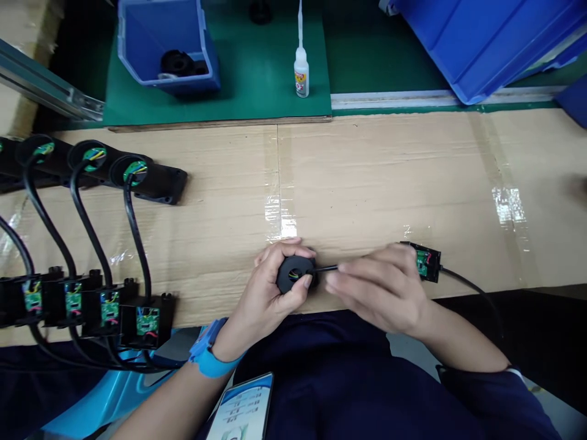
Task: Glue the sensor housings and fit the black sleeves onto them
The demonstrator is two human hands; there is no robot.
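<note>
My left hand (275, 275), with a blue wristband (213, 351), grips a round black plastic housing (285, 280) by its rim, thumb on the near side. Inside the housing's opening a few thin coloured wires show. A black cable (326, 268) runs from the housing's right side into the fingers of my right hand (380, 287), which are closed around it and slightly blurred. Just beyond that hand lies a small open black box (427, 261) with a green circuit board inside. Part of this box and the cable's path under the hand are hidden.
On the left stand several black tube housings (160, 180), joined by cables to open black boxes (167, 318) with circuit boards. A blue bin (206, 43) with black parts and a white dropper bottle (301, 73) are on the green board (257, 101). Blue crates (458, 36) lean at upper right.
</note>
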